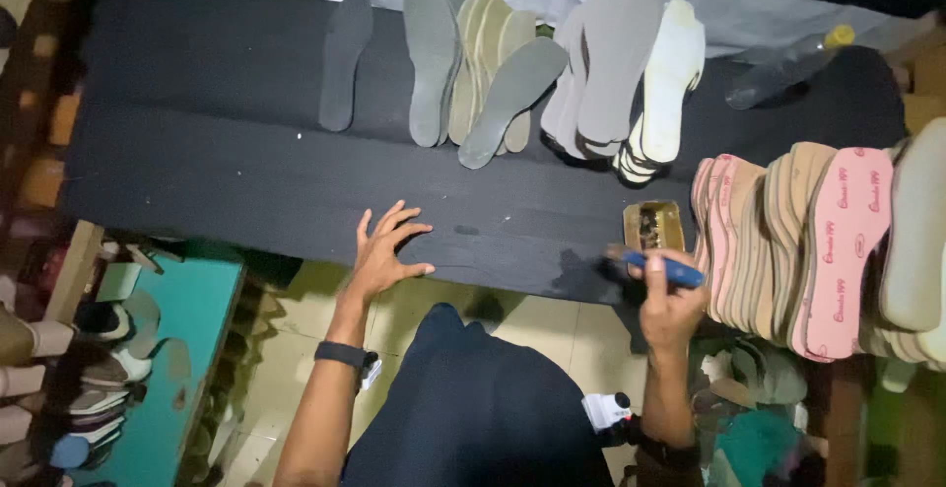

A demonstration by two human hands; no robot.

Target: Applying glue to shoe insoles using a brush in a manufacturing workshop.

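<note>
L hand [386, 250]: fingers spread, flat on black tabletop [217, 172].
R hand [670, 305]: grip pinching blue-handled brush [662, 268], long axis sideways; glue tin [653, 226] just beyond grip.

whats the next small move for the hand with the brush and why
Probably a short dip of the brush into the small open tin just beyond it. The right hand holds the blue-handled brush with its dark tip at the black table edge, close to the tin, while the left hand lies spread flat on the table. Soles lie farther back, untouched.
</note>
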